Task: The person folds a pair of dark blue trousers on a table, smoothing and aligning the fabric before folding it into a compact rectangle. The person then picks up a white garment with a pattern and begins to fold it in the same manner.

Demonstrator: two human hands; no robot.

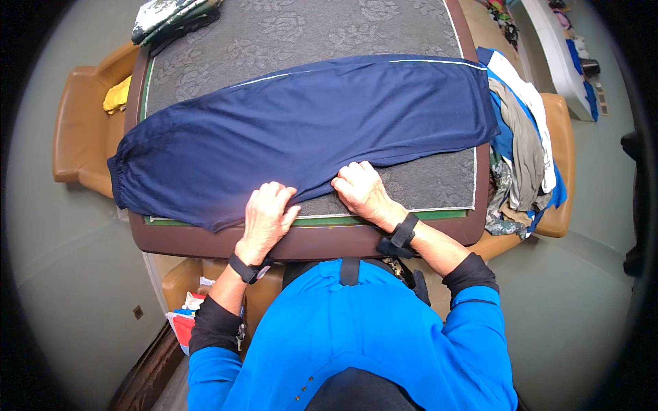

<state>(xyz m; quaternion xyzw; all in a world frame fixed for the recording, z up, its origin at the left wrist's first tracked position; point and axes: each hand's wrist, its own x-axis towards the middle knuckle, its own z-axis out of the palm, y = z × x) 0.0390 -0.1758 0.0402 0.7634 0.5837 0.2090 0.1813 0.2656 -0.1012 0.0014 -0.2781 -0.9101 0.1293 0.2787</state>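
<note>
Navy blue trousers [308,123] with thin white piping lie folded lengthwise across the table, the gathered elastic waist at the left and the leg end at the right edge. My left hand [270,210] rests on the near edge of the cloth, left of centre, its fingertips bent against the fabric; whether it pinches the cloth cannot be told. My right hand [362,190] is curled at the same near edge, further right, with the cloth's edge at its closed fingers. Both wrists wear black straps.
The table [205,244] has a brown rim and a grey patterned cover [288,25]. Folded camouflage cloth [175,20] lies at its far left corner. Mixed garments [524,144] are heaped on a tan chair [558,169] at right. A yellow cloth [117,96] lies on the left chair [82,128].
</note>
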